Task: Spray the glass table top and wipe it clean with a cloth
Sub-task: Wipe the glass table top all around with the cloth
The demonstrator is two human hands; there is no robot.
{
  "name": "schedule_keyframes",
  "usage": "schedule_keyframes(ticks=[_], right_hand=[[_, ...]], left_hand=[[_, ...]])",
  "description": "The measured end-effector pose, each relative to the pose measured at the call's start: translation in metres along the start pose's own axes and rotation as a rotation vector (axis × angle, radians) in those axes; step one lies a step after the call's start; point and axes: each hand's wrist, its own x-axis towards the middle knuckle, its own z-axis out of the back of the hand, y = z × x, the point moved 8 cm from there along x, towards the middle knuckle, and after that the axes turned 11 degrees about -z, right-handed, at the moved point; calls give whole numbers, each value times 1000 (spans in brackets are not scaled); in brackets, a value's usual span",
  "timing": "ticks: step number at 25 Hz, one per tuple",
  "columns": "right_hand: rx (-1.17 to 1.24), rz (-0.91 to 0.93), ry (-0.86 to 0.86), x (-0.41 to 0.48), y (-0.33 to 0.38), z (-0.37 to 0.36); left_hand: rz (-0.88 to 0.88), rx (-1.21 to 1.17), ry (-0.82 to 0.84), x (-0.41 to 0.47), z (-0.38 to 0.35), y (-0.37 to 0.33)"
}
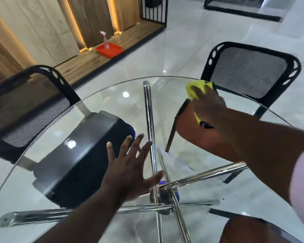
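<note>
A round glass table top [102, 100] fills the lower view, with chrome legs visible through it. My right hand [209, 106] presses a yellow cloth [196, 88] onto the glass near the far right rim. Fingers spread, my left hand [128, 165] lies flat on the glass near the middle and holds nothing. The spray bottle [105, 40] stands far off in a red tray [110, 50] on a wooden ledge at the back left.
A black mesh chair [253, 72] stands beyond the far right rim; another [30, 102] stands at the left, its seat under the glass. An orange-brown chair seat [196, 130] shows through the glass under my right arm. White tiled floor lies all around.
</note>
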Motion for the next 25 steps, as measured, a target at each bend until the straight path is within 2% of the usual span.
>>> schedule_keyframes(ticks=[3, 6, 12, 15, 20, 23, 25], right_hand=[[34, -156, -54, -37, -97, 25], [3, -195, -156, -84, -182, 35], [-61, -272, -137, -219, -284, 37], [-83, -124, -115, -315, -306, 39], [-20, 175, -102, -486, -297, 30], [132, 312, -50, -571, -263, 27], [205, 508, -31, -621, -215, 18]], left_hand=[[29, -10, -18, -8, 0, -13], [33, -17, -33, -29, -8, -48], [26, -45, -17, -106, -21, -154], [63, -82, 59, -173, -33, -211], [172, -124, 170, -308, -38, -277], [149, -253, 115, -395, -31, -294], [219, -354, 118, -438, -22, -289]])
